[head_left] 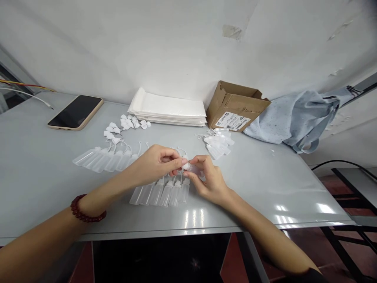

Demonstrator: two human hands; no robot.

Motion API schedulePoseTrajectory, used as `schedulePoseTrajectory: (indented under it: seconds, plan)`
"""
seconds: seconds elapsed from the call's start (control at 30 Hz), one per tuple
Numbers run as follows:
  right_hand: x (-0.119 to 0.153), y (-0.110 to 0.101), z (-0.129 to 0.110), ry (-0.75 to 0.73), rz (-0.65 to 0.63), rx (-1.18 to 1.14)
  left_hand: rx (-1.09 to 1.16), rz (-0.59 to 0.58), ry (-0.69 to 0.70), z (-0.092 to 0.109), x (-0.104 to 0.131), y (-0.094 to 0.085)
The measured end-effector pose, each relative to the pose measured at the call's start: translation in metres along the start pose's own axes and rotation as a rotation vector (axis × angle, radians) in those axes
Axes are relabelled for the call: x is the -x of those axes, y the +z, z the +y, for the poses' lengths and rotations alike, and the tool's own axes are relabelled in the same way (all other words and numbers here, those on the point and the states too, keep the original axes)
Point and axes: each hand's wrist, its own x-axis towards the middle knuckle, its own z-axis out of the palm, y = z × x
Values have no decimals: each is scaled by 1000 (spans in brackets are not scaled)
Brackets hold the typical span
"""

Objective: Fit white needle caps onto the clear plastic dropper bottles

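Note:
Over the middle of the table, my right hand (210,179) pinches a small translucent squeeze bottle (195,169), which lies on its side with its neck toward the left. My left hand (161,162) has thumb and fingers closed on the white cap (186,166) at that neck. Below the hands lies a row of similar bottles (167,193) with thin white strips at their necks. Another row of bottles (101,159) extends left, partly hidden by my left arm. Loose white caps (126,122), some with thin needle tips, are scattered behind it. A pile of bottles (218,143) lies to the right.
A phone (75,112) lies at the back left near a white cable (32,95). Against the wall are stacked white padded envelopes (171,104), an opened cardboard box (235,106) and a light blue cloth (290,118). The table's front edge (165,234) runs below my forearms.

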Motion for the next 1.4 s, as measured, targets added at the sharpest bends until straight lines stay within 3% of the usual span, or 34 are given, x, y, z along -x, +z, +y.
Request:
schedulePoseTrajectory:
  seconds: [0.2, 0.4, 0.6, 1.0, 1.23, 1.4]
  plan:
    - [-1, 0, 1, 44, -93, -76, 74, -25, 58, -4, 0, 1]
    - [-2, 0, 1, 34, 13, -12, 105, 45, 45, -3, 0, 4]
    - [0, 0, 0, 1, 31, 14, 51, -33, 18, 1, 2, 2]
    - [-10, -16, -10, 334, -211, -675, 153, -85, 64, 5, 5, 1]
    - [-8, -13, -15, 348, -186, -594, 91, -82, 8, 4, 3, 1]
    - [-9, -13, -16, 404, -205, -747, 151, -121, -28, 4, 4, 1]
